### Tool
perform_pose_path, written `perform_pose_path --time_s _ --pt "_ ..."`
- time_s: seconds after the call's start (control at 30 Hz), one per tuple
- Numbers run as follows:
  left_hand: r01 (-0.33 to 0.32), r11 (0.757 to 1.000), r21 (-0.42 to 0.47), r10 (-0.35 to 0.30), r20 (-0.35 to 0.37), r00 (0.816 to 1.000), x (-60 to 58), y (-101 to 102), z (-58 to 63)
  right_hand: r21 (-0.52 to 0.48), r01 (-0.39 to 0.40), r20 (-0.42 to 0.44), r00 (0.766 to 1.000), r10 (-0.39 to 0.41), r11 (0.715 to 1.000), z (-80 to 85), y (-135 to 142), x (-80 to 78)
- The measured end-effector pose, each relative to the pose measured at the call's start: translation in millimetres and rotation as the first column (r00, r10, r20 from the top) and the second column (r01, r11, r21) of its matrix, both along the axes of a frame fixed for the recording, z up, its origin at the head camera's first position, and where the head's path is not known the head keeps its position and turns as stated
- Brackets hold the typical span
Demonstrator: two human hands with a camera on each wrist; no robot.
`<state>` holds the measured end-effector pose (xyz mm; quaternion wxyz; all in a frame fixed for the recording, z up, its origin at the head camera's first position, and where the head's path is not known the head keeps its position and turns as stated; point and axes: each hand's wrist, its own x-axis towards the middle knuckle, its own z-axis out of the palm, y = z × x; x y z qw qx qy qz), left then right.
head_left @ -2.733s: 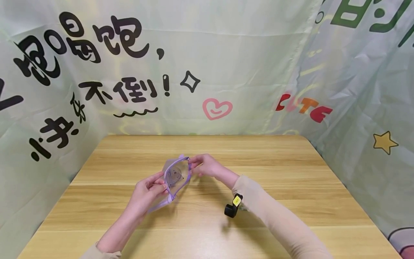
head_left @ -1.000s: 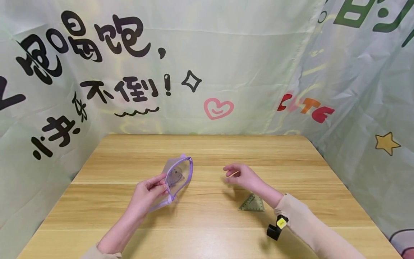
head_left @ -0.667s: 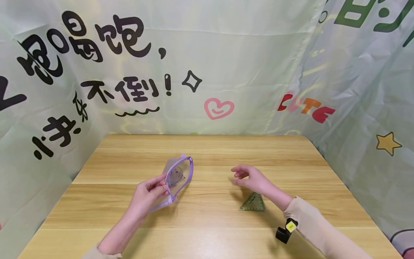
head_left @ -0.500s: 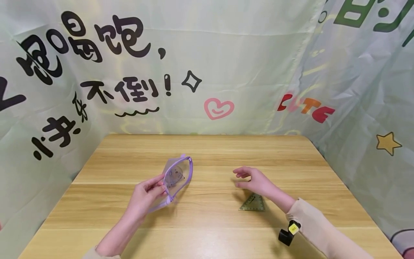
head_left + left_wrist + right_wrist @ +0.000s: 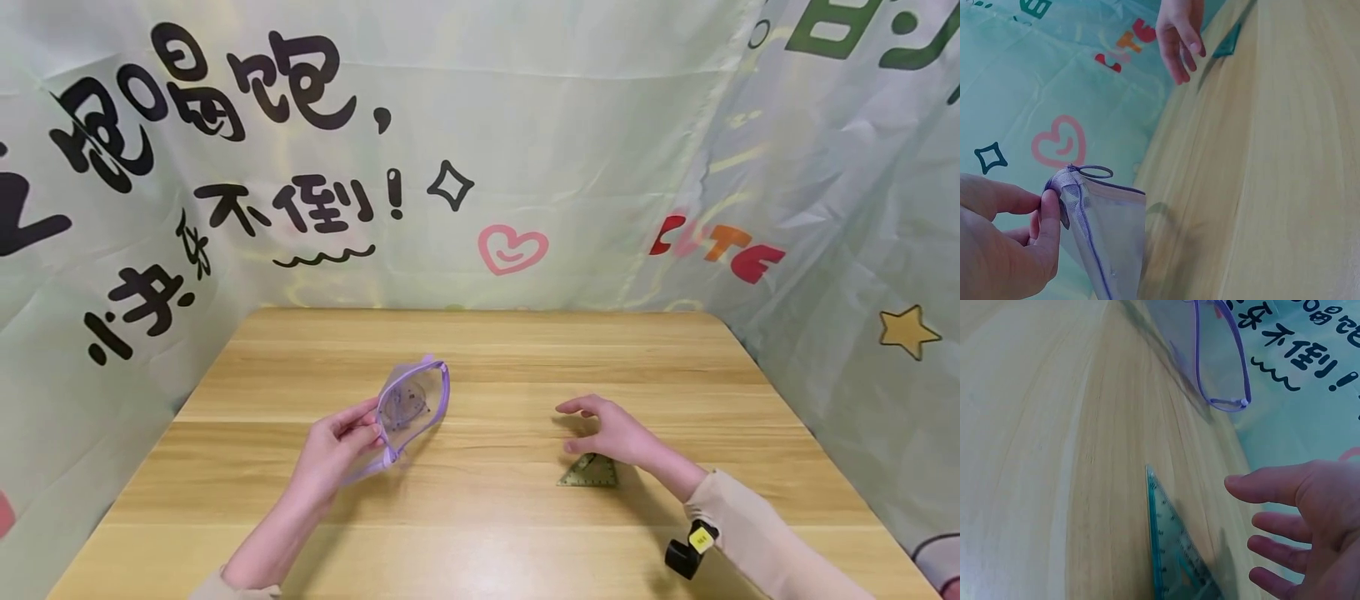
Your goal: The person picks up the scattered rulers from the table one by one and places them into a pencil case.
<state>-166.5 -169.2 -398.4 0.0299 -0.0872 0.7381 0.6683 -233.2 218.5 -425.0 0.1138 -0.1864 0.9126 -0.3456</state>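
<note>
My left hand [image 5: 335,446] pinches one edge of a see-through zip pouch [image 5: 408,404] with purple trim, between thumb and fingers. The pouch's mouth gapes towards the right, and a printed animal figure shows on its clear side. Over on the right, my right hand [image 5: 611,431] hovers with fingers spread and holds nothing. Just below it a small clear green set square [image 5: 590,472] lies flat on the table, its upper part covered by the hand in the head view. In the right wrist view the set square [image 5: 1175,550] lies apart from the fingers.
The wooden table [image 5: 480,542] reaches back to a pale printed curtain [image 5: 570,150], which also closes off both sides. A small black camera [image 5: 684,557] with a yellow label sits at my right wrist.
My right hand has let go of the pouch's far edge and moved right, towards the set square, which came into view. The left hand keeps its grip on the pouch, nearly in place.
</note>
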Motion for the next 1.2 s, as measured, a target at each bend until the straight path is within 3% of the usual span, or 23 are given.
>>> perform_pose_path --time_s 0.43,0.7,0.97,1.2 --pt "-0.007 1.0 0.012 0.007 -0.004 1.0 3.4 1 -1.3 0.012 -0.131 0.023 0.991 0.131 0.991 -3.4 19 2.1" --pt "0.008 1.0 0.019 -0.008 -0.004 1.0 5.7 -1 -2.2 0.08 -0.289 -0.032 0.956 0.293 0.954 -6.1 30 -1.9" --pt "0.01 1.0 0.019 -0.011 0.009 1.0 6.8 -3 -3.5 0.078 -0.34 0.001 0.94 0.341 0.937 -5.1 37 -2.1" --pt "0.002 1.0 0.021 -0.002 0.012 1.0 7.8 -2 -3.5 0.127 -0.415 -0.008 0.908 0.42 0.901 -4.4 44 -4.5"
